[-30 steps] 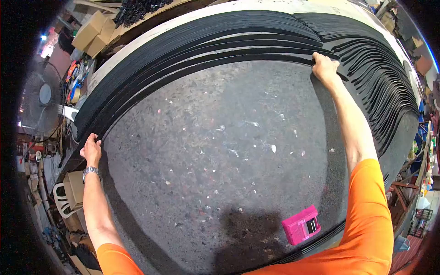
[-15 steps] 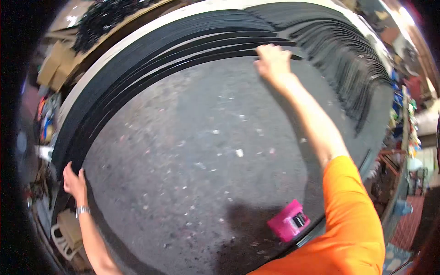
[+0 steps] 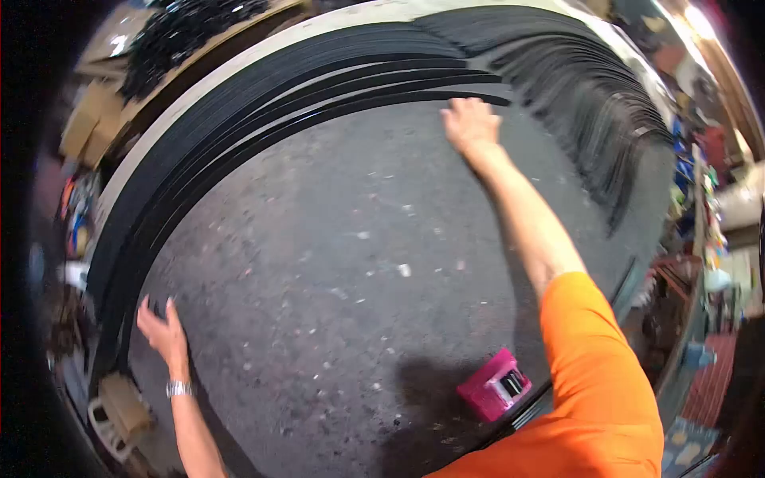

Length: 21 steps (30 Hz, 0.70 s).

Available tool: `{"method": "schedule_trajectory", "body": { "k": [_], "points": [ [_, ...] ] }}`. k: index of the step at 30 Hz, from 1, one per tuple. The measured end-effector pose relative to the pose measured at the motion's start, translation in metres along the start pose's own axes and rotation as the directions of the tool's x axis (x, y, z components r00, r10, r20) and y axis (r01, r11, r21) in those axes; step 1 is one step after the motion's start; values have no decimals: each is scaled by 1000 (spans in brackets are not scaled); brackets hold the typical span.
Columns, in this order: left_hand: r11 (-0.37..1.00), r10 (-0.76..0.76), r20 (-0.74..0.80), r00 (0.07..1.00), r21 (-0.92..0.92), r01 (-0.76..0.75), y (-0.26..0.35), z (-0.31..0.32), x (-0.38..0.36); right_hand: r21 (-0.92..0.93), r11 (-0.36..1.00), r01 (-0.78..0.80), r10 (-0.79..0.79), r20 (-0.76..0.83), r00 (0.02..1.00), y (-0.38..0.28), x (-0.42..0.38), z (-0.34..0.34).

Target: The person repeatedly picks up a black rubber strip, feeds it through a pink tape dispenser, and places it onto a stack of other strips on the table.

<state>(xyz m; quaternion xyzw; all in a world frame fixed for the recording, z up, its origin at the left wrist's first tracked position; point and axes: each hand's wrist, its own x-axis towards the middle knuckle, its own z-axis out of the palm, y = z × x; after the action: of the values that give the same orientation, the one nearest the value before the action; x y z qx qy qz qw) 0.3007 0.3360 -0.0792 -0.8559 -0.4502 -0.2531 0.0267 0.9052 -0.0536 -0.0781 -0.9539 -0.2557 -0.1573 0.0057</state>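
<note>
Long black flat strips [image 3: 343, 99] lie in a curved row along the far and left side of a large dark table [image 3: 319, 239]. My right hand [image 3: 472, 126], back upward, has its fingertips right at the near edge of the front strip, close to its right end. At the left, my left hand [image 3: 165, 333] hovers beside the lower end of the strips, thumb and fingers apart and nothing in them. A metal watch band [image 3: 180, 389] circles the left wrist. Fanned-out black strips [image 3: 590, 103] overlap in a second pile at the far right.
A pink container [image 3: 484, 390] with something black and white in it sits near the table's front edge. Small pale scraps dot the tabletop. Cardboard boxes [image 3: 92, 123] and a heap of shiny black material [image 3: 187, 40] stand beyond the table at the upper left.
My left hand has come away from the strips' left end, moving right and toward me. My right hand has drawn back slightly from the front strip. The camera view has shifted a little.
</note>
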Motion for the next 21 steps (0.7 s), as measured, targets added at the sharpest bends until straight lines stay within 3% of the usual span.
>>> {"method": "schedule_trajectory", "body": {
  "k": [1,2,3,4,7,12,15,19,20,21],
  "points": [
    [985,-20,12,1000,172,18,5,-9,8,34,999,2,-3,26,1000,0,-2,-7],
    [974,27,6,1000,225,-28,12,-22,20,33,999,-34,32,61,998,-4,0,-9],
    [932,21,25,999,362,-28,16,-32,35,68,996,57,-52,-79,996,8,3,21],
    [912,-64,82,995,409,25,25,-43,54,51,999,11,-11,-7,1000,3,4,12],
    [909,-36,146,989,416,-28,-4,-27,91,14,999,-30,30,18,999,8,9,16],
    [934,-155,382,911,358,8,-6,-15,129,39,999,-23,24,-23,999,10,7,17],
    [944,-73,429,900,321,-76,-6,-10,136,4,999,-52,53,-59,997,6,4,14],
    [946,192,414,890,165,-280,-61,31,153,15,995,-103,103,14,995,-4,-2,-11],
    [949,182,391,902,170,-265,-66,34,153,-39,988,-147,150,108,983,-4,6,-9],
    [953,27,411,911,264,-147,-27,16,147,-31,990,-137,137,10,991,-1,2,3]
  ]
}}
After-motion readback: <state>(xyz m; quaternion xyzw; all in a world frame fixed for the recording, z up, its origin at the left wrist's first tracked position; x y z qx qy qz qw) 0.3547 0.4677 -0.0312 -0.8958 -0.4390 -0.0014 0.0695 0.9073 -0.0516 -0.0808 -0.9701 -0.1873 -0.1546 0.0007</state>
